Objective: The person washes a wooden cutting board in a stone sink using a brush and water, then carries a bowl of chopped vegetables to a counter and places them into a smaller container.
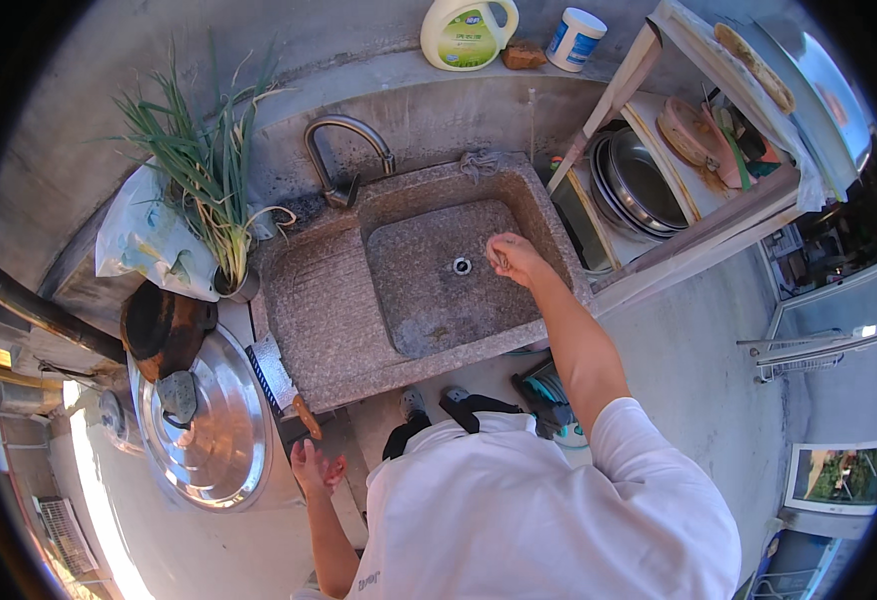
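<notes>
Over the basin of a speckled stone sink (322, 300), right of its drain (462, 266), hovers my right hand (511, 256). Its fingers are curled together, and whether something small is inside them cannot be told. My left hand (317, 469) is held low, off the sink's front left corner, fingers apart and palm partly turned up. Reddish colour shows on its fingers, but no held object can be made out. Just above it lies a cleaver (275, 373), blade on the sink's left edge, its wooden handle (306, 417) sticking out towards me.
A curved metal faucet (348, 124) rises behind the sink. Left are green onions (217, 172), a plastic bag (150, 240), a dark pot (161, 322) and a large metal lid (221, 442) with a stone (177, 395) on it. A shelf with metal basins (645, 180) flanks the right side.
</notes>
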`<state>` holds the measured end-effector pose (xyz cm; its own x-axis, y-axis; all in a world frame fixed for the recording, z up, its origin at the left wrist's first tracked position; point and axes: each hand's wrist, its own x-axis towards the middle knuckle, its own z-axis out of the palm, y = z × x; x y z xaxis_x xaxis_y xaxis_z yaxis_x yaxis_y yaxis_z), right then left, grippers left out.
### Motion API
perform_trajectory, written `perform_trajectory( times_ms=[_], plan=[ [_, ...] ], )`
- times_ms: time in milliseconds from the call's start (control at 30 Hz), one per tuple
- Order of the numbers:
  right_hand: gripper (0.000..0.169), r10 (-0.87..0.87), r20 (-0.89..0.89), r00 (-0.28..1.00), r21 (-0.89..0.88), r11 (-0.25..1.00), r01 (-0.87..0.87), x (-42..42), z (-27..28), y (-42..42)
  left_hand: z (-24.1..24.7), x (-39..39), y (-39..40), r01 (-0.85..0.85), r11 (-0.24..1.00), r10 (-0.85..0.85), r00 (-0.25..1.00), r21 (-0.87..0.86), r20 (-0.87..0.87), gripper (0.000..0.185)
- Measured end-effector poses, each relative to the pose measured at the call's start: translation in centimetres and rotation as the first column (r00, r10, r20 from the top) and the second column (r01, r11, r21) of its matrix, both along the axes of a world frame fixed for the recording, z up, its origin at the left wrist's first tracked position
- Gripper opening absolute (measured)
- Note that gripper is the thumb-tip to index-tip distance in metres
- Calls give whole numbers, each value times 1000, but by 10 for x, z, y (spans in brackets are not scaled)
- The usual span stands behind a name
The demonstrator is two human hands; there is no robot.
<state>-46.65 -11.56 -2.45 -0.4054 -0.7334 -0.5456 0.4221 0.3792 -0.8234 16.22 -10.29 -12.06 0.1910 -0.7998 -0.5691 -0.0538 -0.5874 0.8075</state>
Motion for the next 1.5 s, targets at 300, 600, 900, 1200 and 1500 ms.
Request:
perform_trajectory(
  times_ms=[300, 600, 900, 1200, 1500],
  plan=[
    [38, -527, -93, 845, 178, 826, 535, 56, -88, 155, -10, -23, -75, 110, 944, -121, 993, 310, 15, 42],
    [59, -275, -915, 295, -65, 822, 565, -16, -68, 199, -8, -33, -80, 117, 992, -126, 948, 50, 291, 34],
    [74, 340, -826, 450, 524, 758, 388, -30, -88, 188, 103, -93, -9, 299, 946, -247, 913, -121, 326, 23],
    [52, -112, -964, 241, -33, 950, 311, 38, -75, 245, 154, -196, -5, 892, 442, -531, 348, -98, 772, 29],
    [39, -383, -543, 748, -57, 905, 422, 175, 0, 345, 138, -346, 16, 856, -442, -733, -172, -269, 658, 26]
  ],
)
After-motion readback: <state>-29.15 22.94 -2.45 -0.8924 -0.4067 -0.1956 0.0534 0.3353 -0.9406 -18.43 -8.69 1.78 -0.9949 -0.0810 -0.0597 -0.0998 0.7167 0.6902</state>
